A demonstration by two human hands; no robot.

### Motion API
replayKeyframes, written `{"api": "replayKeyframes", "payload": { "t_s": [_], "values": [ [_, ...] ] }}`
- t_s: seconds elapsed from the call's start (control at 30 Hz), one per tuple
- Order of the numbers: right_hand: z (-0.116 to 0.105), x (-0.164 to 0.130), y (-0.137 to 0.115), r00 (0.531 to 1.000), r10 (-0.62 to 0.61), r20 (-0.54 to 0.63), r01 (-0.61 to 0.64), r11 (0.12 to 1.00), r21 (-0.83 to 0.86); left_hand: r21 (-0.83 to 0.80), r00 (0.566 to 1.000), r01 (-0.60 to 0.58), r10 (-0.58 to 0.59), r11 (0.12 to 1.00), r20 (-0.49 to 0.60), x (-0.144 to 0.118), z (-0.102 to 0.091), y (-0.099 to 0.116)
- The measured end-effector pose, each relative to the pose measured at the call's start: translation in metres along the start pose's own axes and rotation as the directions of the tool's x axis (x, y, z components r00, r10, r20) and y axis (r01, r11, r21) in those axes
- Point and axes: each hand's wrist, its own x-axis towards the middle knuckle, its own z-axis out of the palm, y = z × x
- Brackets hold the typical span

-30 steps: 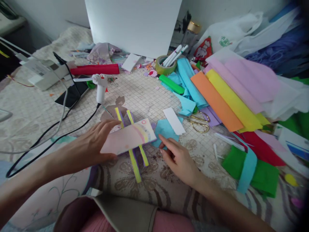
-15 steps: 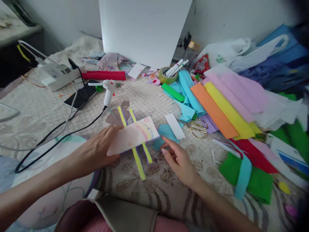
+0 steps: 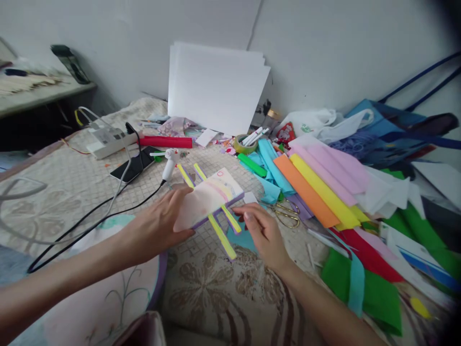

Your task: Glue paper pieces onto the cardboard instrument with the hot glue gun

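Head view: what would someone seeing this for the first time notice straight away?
At centre, the left hand grips a pink card laid across two yellow strips, while the right hand touches the card's near right corner. To the right lies a fan of coloured paper sheets in orange, yellow and pink. A white board leans on the wall behind.

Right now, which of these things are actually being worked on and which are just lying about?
In hand:
- pink card, held at its near end by the left hand
- yellow strips crossing under it
- right hand, fingers at the card's edge

Lying about:
- glue gun
- phone
- scissors
- tape roll
- coloured paper sheets
- white boards
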Motion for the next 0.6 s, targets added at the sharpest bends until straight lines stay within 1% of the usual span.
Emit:
{"api": "replayKeyframes", "payload": {
  "t_s": [0.03, 0.1, 0.2, 0.33, 0.47, 0.53, 0.6],
  "values": [
    [-0.001, 0.002, -0.003, 0.998, -0.071, -0.001, 0.070, 0.994, -0.086, 0.015, 1.000, -0.006, 0.006, 1.000, -0.020, 0.000, 0.000, 0.003],
    [-0.002, 0.005, -0.007, 0.985, -0.165, 0.045, 0.171, 0.955, -0.241, 0.047, 0.998, -0.015, 0.017, 0.999, -0.058, -0.001, 0.002, 0.008],
    [-0.002, 0.009, -0.011, 0.970, -0.212, 0.119, 0.243, 0.874, -0.420, 0.091, 0.995, -0.008, 0.017, 0.996, -0.097, -0.001, 0.006, 0.015],
    [0.005, 0.010, -0.016, 0.963, -0.223, 0.149, 0.266, 0.725, -0.636, 0.103, 0.992, 0.022, -0.009, 0.994, -0.126, 0.002, 0.012, 0.022],
    [0.011, 0.013, -0.020, 0.967, -0.208, 0.150, 0.246, 0.590, -0.769, 0.099, 0.990, 0.045, -0.031, 0.994, -0.138, 0.007, 0.017, 0.028],
    [0.011, 0.017, -0.020, 0.966, -0.205, 0.156, 0.246, 0.557, -0.793, 0.113, 0.988, 0.060, -0.043, 0.992, -0.146, 0.010, 0.019, 0.029],
    [0.008, 0.021, -0.017, 0.963, -0.207, 0.172, 0.261, 0.558, -0.788, 0.127, 0.988, 0.067, -0.048, 0.990, -0.148, 0.013, 0.019, 0.030]
  ]
}}
